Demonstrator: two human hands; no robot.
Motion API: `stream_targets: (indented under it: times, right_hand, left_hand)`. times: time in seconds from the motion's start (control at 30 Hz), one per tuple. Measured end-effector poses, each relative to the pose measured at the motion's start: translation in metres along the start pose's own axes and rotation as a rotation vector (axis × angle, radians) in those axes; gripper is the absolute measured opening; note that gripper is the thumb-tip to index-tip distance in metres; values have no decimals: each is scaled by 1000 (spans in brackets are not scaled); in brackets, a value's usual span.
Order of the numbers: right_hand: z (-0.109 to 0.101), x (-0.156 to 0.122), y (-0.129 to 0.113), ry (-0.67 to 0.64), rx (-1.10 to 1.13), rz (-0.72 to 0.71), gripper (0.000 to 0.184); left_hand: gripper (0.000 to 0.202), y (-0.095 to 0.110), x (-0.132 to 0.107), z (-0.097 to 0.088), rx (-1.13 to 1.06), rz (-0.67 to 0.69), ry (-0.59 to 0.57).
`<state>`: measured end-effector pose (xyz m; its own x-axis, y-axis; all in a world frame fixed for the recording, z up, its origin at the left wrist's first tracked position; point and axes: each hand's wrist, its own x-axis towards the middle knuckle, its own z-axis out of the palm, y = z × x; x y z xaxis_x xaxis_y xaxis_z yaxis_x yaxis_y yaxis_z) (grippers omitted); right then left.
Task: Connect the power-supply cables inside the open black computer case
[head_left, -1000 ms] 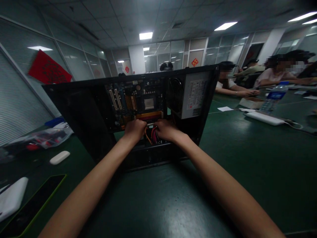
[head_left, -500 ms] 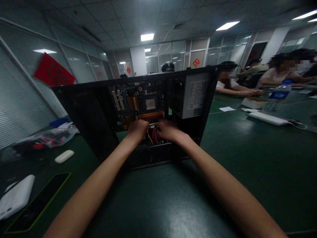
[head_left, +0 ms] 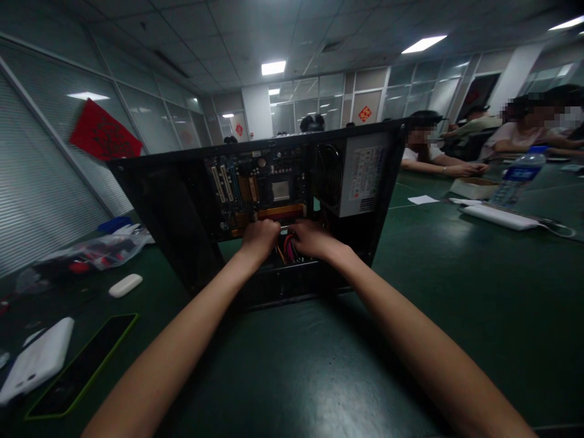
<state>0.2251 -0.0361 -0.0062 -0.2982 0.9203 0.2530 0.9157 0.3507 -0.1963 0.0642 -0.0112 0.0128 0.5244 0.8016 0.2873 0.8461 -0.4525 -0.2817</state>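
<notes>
An open black computer case [head_left: 164, 207] stands on the green table [head_left: 456, 292] in front of me. Inside it I see the motherboard [head_left: 255, 188], a fan and a grey power supply [head_left: 362, 173]. My left hand [head_left: 259, 237] and my right hand [head_left: 309, 238] reach into the case just below the orange slot. Both are curled closed, side by side. A bundle of orange and pink cables [head_left: 286, 248] shows between them. What the fingers hold is hidden.
At the left lie a plastic bag of parts [head_left: 98, 250], a small white device [head_left: 125, 285], a phone [head_left: 79, 364] and a white box [head_left: 39, 359]. A water bottle [head_left: 517, 176] and a white keyboard [head_left: 495, 216] are at the right. Other people sit behind.
Both hands stay in the case at the cables, closing slightly toward each other. My head has shifted, so the case sits a little further right in the picture.
</notes>
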Motion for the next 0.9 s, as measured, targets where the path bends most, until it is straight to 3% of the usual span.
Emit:
stream_targets:
  times: [0.47, 0.9]
  right_hand:
    - [5, 3, 3, 7, -12, -61, 32]
    - [1, -2, -1, -35, 4, -14, 33]
  left_hand:
    - [32, 5, 0, -3, 15, 52, -36]
    - [32, 6, -3, -6, -5, 65, -44]
